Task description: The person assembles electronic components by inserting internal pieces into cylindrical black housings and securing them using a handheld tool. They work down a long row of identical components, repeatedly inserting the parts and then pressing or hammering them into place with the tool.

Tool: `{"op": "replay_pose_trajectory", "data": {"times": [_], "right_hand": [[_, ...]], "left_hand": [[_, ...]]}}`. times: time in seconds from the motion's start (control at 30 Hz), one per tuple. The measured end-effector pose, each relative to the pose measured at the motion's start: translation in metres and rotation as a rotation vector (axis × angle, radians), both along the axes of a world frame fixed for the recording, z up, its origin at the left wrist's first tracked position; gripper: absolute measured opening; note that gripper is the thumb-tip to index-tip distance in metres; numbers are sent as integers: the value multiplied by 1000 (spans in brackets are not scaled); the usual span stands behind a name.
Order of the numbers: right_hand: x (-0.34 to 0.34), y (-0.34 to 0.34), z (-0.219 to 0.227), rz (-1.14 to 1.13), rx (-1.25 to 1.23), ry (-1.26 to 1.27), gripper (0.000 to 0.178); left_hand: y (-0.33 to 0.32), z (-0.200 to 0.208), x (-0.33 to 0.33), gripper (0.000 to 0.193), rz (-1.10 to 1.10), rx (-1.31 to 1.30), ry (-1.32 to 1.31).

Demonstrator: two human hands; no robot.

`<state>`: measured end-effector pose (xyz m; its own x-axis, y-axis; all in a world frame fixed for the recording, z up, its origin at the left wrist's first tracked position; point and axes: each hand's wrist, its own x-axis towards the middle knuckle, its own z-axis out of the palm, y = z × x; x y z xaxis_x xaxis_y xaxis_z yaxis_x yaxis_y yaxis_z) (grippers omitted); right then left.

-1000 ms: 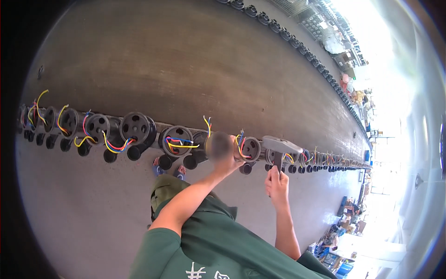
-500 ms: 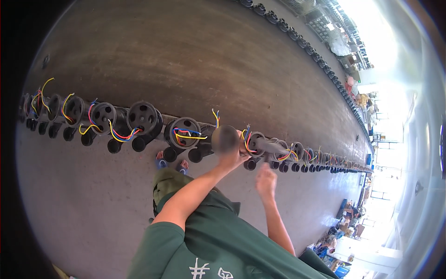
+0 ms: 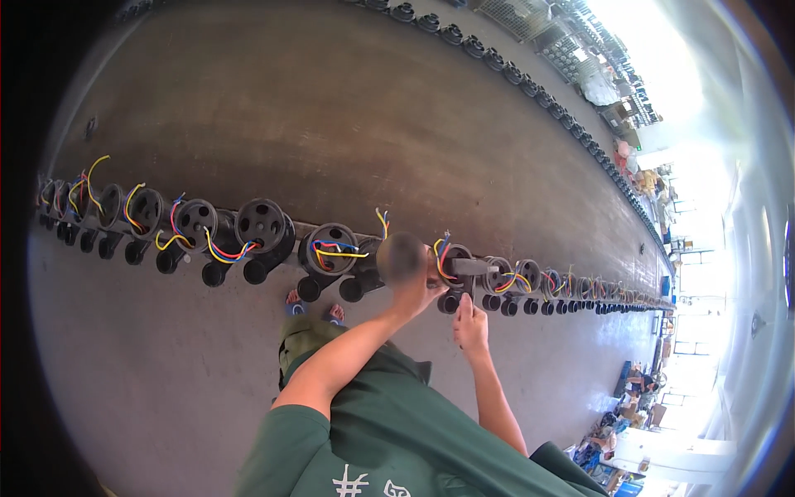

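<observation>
Your right hand (image 3: pixel 470 325) has its fingers wrapped closed around the handle of a hammer (image 3: pixel 475 267); the hammer's head lies across the front of a black casing (image 3: pixel 456 252), just right of centre in the frame, contact unclear; your left hand (image 3: pixel 416 294) curls beside that casing, next to a blurred round end (image 3: pixel 401 258), its fingers partly hidden, so I cannot tell how far they are open or what they hold; this casing looks mid-work, with loose coloured wires (image 3: pixel 440 257) at its front; similar casings (image 3: pixel 259 224) line the tabletop (image 3: pixel 290 124) towards the left and right of the frame, many with wires out; which of them are finished and which remain, I cannot tell
</observation>
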<state>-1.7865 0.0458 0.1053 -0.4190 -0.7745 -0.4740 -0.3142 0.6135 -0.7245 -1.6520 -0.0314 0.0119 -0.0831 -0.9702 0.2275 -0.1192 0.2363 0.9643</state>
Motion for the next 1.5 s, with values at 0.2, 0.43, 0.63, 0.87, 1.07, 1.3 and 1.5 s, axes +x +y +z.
{"op": "replay_pose_trajectory", "data": {"times": [0.2,0.43,0.63,0.87,1.07,1.3,1.5], "right_hand": [[15,-16,56,-50,-111,-275,54],[11,-19,45,-47,44,-294,52],[53,1,89,11,-263,-443,50],[72,-16,20,501,-22,231,52],[76,-21,71,296,-42,-180,45],[72,-13,101,109,-127,-396,39],[64,15,82,-7,-83,-421,43]], "left_hand": [[0,-16,1,86,85,28,-121],[12,4,7,71,2,155,-210],[39,14,77,76,-474,671,-580],[54,24,104,85,190,506,-375],[21,19,97,100,275,31,-354],[48,89,120,96,213,6,-346],[-2,122,122,97,-30,-84,-830]]}}
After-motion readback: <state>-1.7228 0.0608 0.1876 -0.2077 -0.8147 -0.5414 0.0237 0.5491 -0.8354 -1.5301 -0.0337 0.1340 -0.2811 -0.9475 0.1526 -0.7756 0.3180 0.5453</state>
